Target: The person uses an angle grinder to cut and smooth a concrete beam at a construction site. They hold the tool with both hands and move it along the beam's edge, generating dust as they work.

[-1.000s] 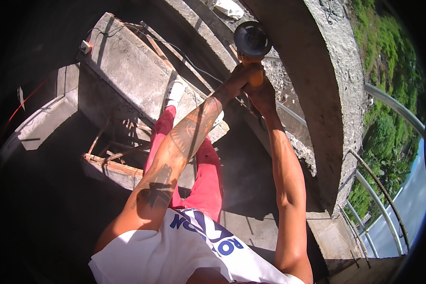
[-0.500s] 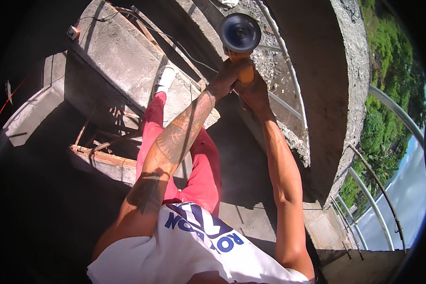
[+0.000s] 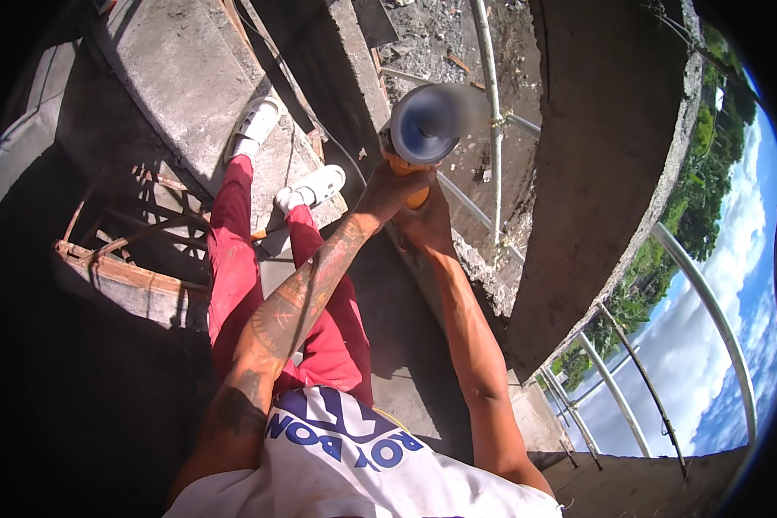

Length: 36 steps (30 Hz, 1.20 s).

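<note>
1. Left hand and right hand: fingers clamped round the grinder, held out ahead of the body
2. Disc: blurred at one side, so probably spinning; work looks under way, though contact with anything is unclear
3. Pole and rubble: beyond the disc; no finished cut discernible
4. Wall: right of the grinder; what is done or left there cannot be told
</note>
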Available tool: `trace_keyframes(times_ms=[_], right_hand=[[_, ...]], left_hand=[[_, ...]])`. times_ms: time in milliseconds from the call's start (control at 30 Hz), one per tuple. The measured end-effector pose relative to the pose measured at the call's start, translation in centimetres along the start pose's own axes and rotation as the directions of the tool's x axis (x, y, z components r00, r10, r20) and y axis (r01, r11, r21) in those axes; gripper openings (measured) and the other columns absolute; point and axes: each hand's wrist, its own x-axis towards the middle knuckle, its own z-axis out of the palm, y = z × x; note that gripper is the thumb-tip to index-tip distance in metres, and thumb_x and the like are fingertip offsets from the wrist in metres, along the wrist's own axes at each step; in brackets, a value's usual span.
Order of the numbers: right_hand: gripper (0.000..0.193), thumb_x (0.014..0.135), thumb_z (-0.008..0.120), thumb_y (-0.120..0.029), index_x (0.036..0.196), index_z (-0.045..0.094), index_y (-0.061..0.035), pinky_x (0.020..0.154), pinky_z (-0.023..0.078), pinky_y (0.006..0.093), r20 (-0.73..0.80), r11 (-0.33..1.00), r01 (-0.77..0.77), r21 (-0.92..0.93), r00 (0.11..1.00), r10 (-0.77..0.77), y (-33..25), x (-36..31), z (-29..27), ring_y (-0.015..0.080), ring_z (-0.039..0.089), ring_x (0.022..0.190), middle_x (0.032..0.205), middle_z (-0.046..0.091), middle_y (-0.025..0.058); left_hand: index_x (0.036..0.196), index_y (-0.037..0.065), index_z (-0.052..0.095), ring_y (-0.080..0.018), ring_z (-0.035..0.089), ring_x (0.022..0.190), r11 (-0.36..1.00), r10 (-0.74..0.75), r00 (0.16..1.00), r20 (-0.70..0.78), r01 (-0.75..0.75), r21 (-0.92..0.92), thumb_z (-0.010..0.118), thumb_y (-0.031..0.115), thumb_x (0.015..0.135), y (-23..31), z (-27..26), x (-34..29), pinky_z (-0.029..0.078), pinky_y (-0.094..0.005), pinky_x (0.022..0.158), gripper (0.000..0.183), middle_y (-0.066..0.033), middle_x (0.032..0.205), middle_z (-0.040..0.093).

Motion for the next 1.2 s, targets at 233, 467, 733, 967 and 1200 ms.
trace_keyframes(times_ms=[233, 467, 733, 967, 1200], right_hand=[[0.062, 0.076, 0.083, -0.028, 0.126, 0.055, -0.0038, 0.086, 0.054, 0.0393, -0.098, 0.995, 0.047, -0.083, 0.994, -0.055, -1.2, 1.0, -5.3, 0.0288, 0.07, 0.104, 0.11, 0.07, 0.0169], [0.052, 0.078, 0.082, -0.028, 0.117, 0.058, -0.0017, 0.081, 0.055, 0.041, -0.164, 0.982, 0.088, -0.165, 0.98, -0.116, -0.8, 2.7, -8.0, 0.0311, 0.071, 0.097, 0.103, 0.071, 0.0177], [0.053, 0.079, 0.081, -0.032, 0.117, 0.059, -0.0023, 0.086, 0.054, 0.0403, -0.219, 0.992, 0.04, -0.123, 0.973, -0.066, -0.8, 3.2, -9.5, 0.0306, 0.07, 0.102, 0.107, 0.071, 0.0171], [0.055, 0.079, 0.081, -0.032, 0.121, 0.059, -0.0047, 0.086, 0.054, 0.0404, -0.221, 0.997, -0.032, -0.072, 0.975, 0.016, -1.4, 2.9, -9.8, 0.0302, 0.071, 0.104, 0.109, 0.071, 0.0168], [0.058, 0.079, 0.081, -0.032, 0.125, 0.058, -0.005, 0.088, 0.055, 0.0393, -0.233, 0.998, 0.007, -0.055, 0.972, -0.02, -1.0, 3.0, -9.7, 0.0294, 0.071, 0.106, 0.112, 0.071, 0.017]], left_hand=[[0.117, 0.003, 0.065, -0.0136, 0.065, 0.099, 1.0, 0.005, 0.997, 0.072, -0.005, 0.001, 0.076, 0.022, 0.086, 1.6, 5.3, 2.3, 0.052, -0.0323, 0.088, 0.038, -0.005, 0.108, 0.068], [0.118, 0.002, 0.063, -0.0122, 0.063, 0.098, 0.997, 0.006, 0.987, 0.159, 0.006, -0.078, 0.074, 0.021, 0.087, 1.8, 7.5, 5.0, 0.051, -0.0311, 0.087, 0.038, -0.0039, 0.107, 0.066], [0.115, 0.003, 0.066, -0.0122, 0.066, 0.096, 0.995, 0.015, 0.981, 0.194, 0.003, -0.095, 0.075, 0.023, 0.089, 1.2, 9.0, 6.5, 0.053, -0.0296, 0.084, 0.035, -0.0039, 0.106, 0.068], [0.115, 0.003, 0.064, -0.0116, 0.065, 0.096, 0.998, -0.016, 0.977, 0.214, 0.027, -0.05, 0.074, 0.02, 0.089, 1.5, 9.2, 6.8, 0.052, -0.0302, 0.084, 0.033, -0.0032, 0.104, 0.067], [0.114, 0.003, 0.065, -0.0129, 0.066, 0.095, 0.994, -0.005, 0.971, 0.237, 0.031, -0.106, 0.074, 0.021, 0.089, 1.4, 9.3, 7.1, 0.053, -0.0312, 0.083, 0.032, -0.0037, 0.103, 0.068]])
